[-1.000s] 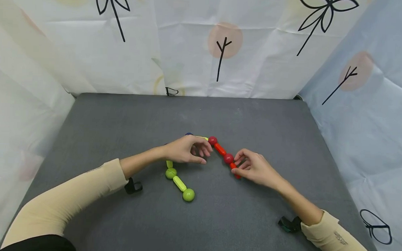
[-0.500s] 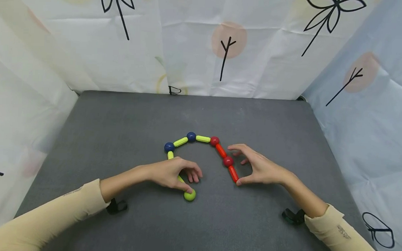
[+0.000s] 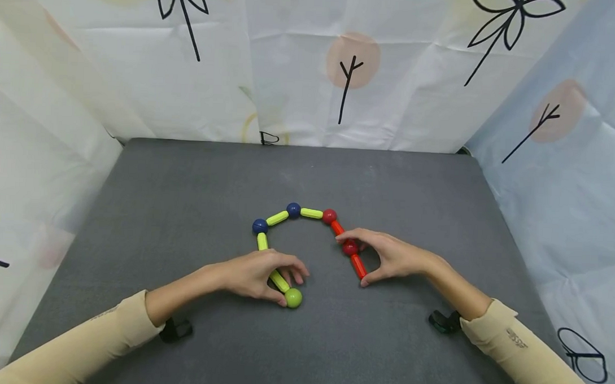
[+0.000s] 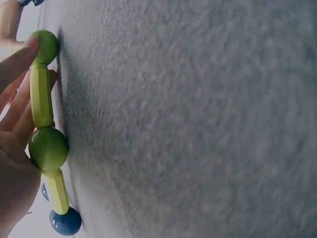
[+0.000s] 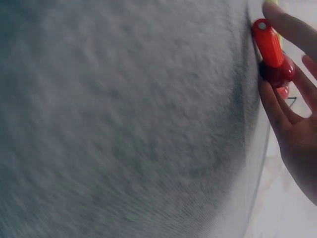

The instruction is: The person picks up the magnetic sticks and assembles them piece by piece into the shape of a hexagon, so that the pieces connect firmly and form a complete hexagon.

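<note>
Magnetic balls and rods form an open arc on the table. In the head view, my left hand [image 3: 254, 274] holds its left end, thumb against the end green ball [image 3: 293, 298] and fingers across the yellow-green rod [image 3: 280, 281]. A second green ball [image 4: 48, 148], hidden in the head view, shows under the palm in the left wrist view. My right hand [image 3: 395, 256] spans the other end: the thumb touches the free tip of a red rod [image 3: 358, 268], and fingertips reach over a dark red ball [image 3: 350, 249]. Two blue balls, one here [image 3: 260, 226], and another red ball [image 3: 329, 216] continue the arc.
The dark grey table [image 3: 211, 177] lies beneath everything. White patterned cloth [image 3: 291, 73] rises along its back and both sides. Black straps with small devices, such as the right one [image 3: 444, 322], sit at both wrists.
My left hand has come down from the top of the arc to its green end. My right hand spread its fingers, then closed them over the red ball and rod.
</note>
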A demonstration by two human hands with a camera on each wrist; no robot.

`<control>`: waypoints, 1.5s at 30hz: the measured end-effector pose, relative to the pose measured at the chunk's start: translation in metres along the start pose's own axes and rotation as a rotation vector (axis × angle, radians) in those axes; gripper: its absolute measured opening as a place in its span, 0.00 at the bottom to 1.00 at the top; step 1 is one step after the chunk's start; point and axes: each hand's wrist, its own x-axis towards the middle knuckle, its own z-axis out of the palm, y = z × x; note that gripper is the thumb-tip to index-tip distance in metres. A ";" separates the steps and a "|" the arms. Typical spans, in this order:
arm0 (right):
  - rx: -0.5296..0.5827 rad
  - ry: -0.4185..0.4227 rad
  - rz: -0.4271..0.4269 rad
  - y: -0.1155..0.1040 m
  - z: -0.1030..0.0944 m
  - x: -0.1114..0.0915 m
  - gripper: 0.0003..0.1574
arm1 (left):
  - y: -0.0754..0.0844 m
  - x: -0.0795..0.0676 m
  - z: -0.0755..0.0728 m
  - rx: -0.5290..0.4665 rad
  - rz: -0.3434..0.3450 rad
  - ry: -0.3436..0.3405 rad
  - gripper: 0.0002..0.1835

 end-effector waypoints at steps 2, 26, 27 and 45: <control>-0.002 -0.019 0.012 0.000 0.000 0.000 0.61 | 0.000 0.001 0.003 0.009 0.016 0.015 0.32; 0.213 0.166 -0.019 -0.015 0.020 0.025 0.57 | 0.002 0.031 0.018 -0.008 0.011 0.189 0.30; 0.225 0.171 -0.009 -0.017 0.021 0.026 0.57 | 0.002 0.033 0.018 -0.013 0.010 0.206 0.29; 0.355 0.161 -0.003 -0.019 0.025 0.043 0.48 | -0.002 0.037 0.021 0.003 -0.024 0.335 0.28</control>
